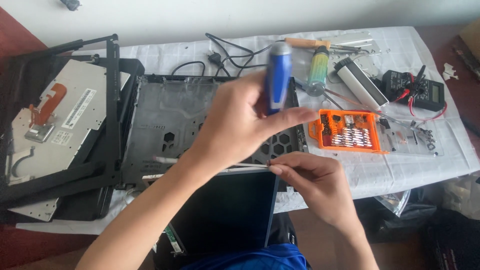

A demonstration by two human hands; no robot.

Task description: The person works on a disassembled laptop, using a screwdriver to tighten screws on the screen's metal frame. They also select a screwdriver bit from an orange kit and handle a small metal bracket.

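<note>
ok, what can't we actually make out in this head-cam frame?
- Screwdriver: head view; tip hidden behind the left hand, handle motion-blurred.
- Contact point at the panel corner: covered by the right hand fingertips; anything pinched there is too small to tell.
- Grey laptop chassis: middle blocked by the left forearm.
- Bits in the orange case: too small to tell types.
- Panel's lower edge: cut off by the frame.

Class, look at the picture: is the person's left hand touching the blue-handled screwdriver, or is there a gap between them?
Touching. The head view shows the left hand wrapped around the blue-handled screwdriver, with the thumb pressed across the bottom of the handle and no gap visible.
</note>
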